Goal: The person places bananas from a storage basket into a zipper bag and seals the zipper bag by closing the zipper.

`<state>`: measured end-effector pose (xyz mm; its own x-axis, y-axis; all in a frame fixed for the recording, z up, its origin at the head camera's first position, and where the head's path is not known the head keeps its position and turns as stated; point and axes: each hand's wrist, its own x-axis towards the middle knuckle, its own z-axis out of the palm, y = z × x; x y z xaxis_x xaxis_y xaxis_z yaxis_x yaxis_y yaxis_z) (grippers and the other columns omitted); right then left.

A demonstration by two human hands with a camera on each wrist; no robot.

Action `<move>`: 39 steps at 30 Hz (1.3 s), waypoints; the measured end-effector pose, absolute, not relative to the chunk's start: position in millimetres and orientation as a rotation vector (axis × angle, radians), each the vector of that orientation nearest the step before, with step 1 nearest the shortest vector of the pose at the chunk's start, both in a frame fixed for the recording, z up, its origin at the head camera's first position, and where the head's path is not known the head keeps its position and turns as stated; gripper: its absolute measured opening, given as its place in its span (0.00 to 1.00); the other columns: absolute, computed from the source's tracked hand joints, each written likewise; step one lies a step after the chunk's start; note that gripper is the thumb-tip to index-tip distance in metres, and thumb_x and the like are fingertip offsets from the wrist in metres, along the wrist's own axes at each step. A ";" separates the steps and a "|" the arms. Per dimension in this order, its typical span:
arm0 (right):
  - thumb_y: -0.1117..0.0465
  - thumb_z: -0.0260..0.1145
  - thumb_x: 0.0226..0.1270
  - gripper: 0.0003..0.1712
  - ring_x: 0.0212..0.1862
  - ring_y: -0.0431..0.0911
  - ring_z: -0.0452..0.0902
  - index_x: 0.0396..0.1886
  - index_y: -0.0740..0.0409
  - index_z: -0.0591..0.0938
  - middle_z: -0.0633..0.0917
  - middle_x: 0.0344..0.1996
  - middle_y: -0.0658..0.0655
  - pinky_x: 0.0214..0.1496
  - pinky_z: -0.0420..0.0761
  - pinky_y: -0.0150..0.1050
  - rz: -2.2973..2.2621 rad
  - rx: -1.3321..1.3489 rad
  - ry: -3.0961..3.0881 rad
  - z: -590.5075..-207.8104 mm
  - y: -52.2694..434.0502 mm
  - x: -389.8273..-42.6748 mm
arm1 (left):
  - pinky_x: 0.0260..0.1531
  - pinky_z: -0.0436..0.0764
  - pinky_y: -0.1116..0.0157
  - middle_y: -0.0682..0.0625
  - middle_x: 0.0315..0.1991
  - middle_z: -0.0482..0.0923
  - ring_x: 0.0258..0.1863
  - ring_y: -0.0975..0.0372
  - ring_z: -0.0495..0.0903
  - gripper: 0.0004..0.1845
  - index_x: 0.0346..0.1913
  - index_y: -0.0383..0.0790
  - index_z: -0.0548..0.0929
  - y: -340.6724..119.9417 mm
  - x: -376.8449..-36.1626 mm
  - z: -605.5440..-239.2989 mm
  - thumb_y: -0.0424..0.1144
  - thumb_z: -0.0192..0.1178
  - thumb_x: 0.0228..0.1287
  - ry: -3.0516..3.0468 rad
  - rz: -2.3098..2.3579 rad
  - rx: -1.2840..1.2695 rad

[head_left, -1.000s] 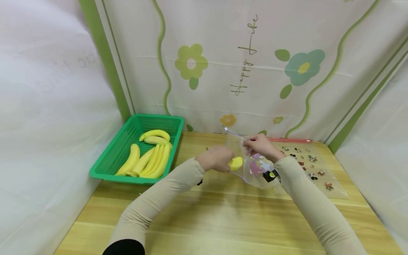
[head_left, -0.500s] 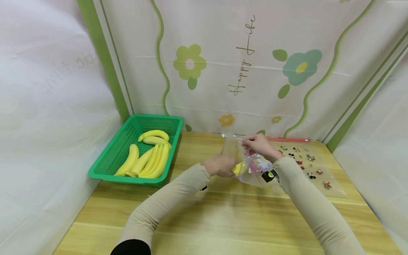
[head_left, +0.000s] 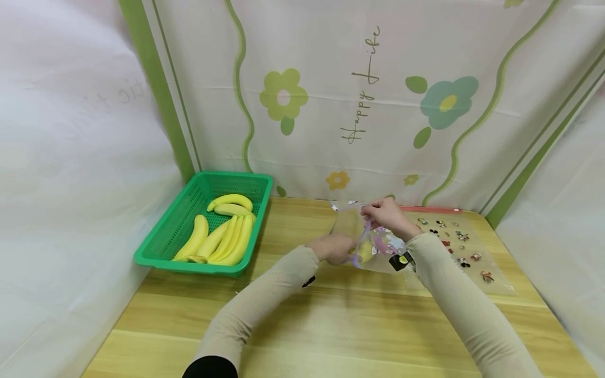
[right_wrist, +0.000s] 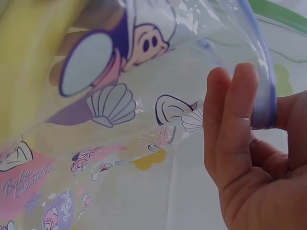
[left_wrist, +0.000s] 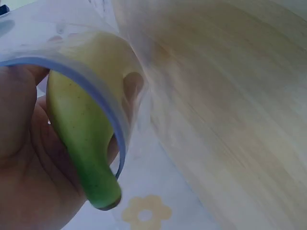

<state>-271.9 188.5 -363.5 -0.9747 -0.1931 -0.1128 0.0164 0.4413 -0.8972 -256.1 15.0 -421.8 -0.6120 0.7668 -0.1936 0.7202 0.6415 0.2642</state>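
Observation:
My left hand grips a yellow banana with a greenish stem end. In the left wrist view the banana lies partly inside a clear zip bag, its stem end poking out past the bag's bluish-purple rim. Some of the left fingers show through the plastic. Cartoon figures and shells are printed on the bag. Up at the mouth, my right hand pinches the rim between thumb and fingers, and the bag's mouth faces left toward the other hand.
At the left stands a green plastic basket with several bananas in it. A second clear bag with small printed figures and a red strip lies flat at the right. A flowered curtain hangs behind the wooden table.
My left hand has moved slightly right and down, bringing the banana through the bag's mouth; more of it now shows behind the plastic. The right hand keeps its hold on the rim.

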 end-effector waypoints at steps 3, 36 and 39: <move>0.62 0.57 0.70 0.18 0.23 0.39 0.78 0.44 0.77 0.80 0.81 0.28 0.59 0.30 0.83 0.37 -1.573 -0.140 2.505 -361.7 191.7 -273.0 | 0.39 0.77 0.69 0.53 0.37 0.79 0.38 0.63 0.78 0.24 0.57 0.42 0.75 14.5 -259.1 -424.0 0.53 0.57 0.64 2.552 0.305 1.187; 0.60 0.55 0.71 0.21 0.22 0.40 0.78 0.47 0.78 0.77 0.81 0.29 0.57 0.31 0.83 0.36 -1.601 -0.066 2.531 -348.2 198.2 -268.6 | 0.63 0.61 0.60 0.47 0.59 0.72 0.60 0.56 0.68 0.27 0.58 0.45 0.77 -1.9 -283.7 -411.7 0.47 0.69 0.55 2.713 0.456 1.137; 0.59 0.56 0.71 0.21 0.22 0.40 0.78 0.47 0.78 0.77 0.81 0.26 0.53 0.30 0.82 0.34 -1.622 -0.059 2.524 -348.7 198.0 -269.1 | 0.59 0.68 0.63 0.46 0.55 0.76 0.56 0.57 0.73 0.21 0.55 0.40 0.78 -6.9 -285.1 -403.6 0.43 0.65 0.61 2.643 0.632 1.133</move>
<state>-269.1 198.0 -348.7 -0.9893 -0.1090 -0.0969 0.0428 0.4179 -0.9075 -285.1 -6.9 -403.6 -0.6871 0.7264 -0.0124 0.6424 0.6154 0.4569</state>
